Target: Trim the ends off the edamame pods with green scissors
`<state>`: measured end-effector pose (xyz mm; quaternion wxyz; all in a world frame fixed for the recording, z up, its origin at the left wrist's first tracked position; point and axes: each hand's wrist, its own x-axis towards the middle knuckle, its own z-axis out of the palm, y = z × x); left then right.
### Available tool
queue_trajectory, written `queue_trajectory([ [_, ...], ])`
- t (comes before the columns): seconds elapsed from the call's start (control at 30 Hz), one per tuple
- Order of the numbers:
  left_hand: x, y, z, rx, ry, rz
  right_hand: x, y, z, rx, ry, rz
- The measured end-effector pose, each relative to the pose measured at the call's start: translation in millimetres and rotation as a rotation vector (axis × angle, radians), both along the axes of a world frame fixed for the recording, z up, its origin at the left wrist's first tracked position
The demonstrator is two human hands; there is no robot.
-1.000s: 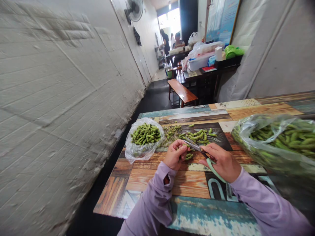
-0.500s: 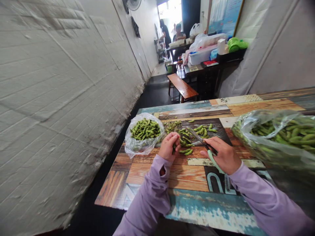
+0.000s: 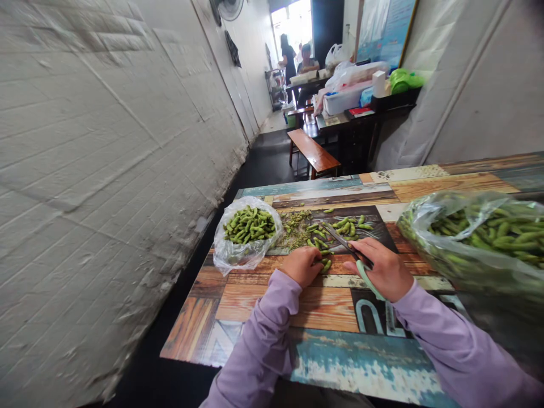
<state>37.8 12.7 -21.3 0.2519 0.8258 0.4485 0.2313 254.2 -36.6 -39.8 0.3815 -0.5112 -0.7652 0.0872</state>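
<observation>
My right hand (image 3: 383, 268) is closed round the green handles of a pair of scissors (image 3: 340, 238), whose dark blades point away and left over loose green edamame pods (image 3: 349, 225). Low on the table, my left hand (image 3: 302, 266) has its fingers curled down at the near pods (image 3: 326, 264); it appears to pinch edamame, though the fingertips are partly hidden. To its left sits a clear plastic bag (image 3: 230, 258) with its rim rolled open, full of edamame (image 3: 249, 225). Small green trimmings (image 3: 296, 226) lie scattered between that bag and the loose pods.
A large clear bag of edamame (image 3: 505, 235) stands at the right of the patterned wood table (image 3: 323, 357). Farther off are a bench (image 3: 314, 152), a side table with a white plastic box (image 3: 345, 102), and two people (image 3: 288, 56). A white wall (image 3: 106, 170) runs along the left.
My left hand has moved down and slightly right from above the table onto the near pods, its back now turned up. The right hand with the scissors has barely moved.
</observation>
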Motion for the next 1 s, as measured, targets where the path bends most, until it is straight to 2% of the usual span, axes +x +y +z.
queue_trajectory([
  [0.17, 3, 0, 3.4, -0.070, -0.151, 0.040, 0, 1, -1.3, 0.010, 0.000, -0.006],
  [0.33, 4, 0, 16.0, -0.310, -0.520, 0.050, 0, 1, 1.7, 0.010, 0.037, -0.003],
  [0.47, 1, 1, 14.4, -0.356, -0.674, 0.045, -2, -1, 3.9, -0.016, 0.047, 0.020],
  [0.6, 2, 1, 10.5, -0.386, -0.711, 0.055, -4, -2, 4.4, -0.022, 0.054, 0.053],
  [0.8, 6, -3, 17.0, -0.423, -0.695, 0.016, -7, -4, 7.7, -0.078, 0.031, 0.089],
  [1.0, 7, -5, 17.1, -0.311, -0.578, -0.009, -8, -5, 9.1, -0.085, 0.015, 0.098],
])
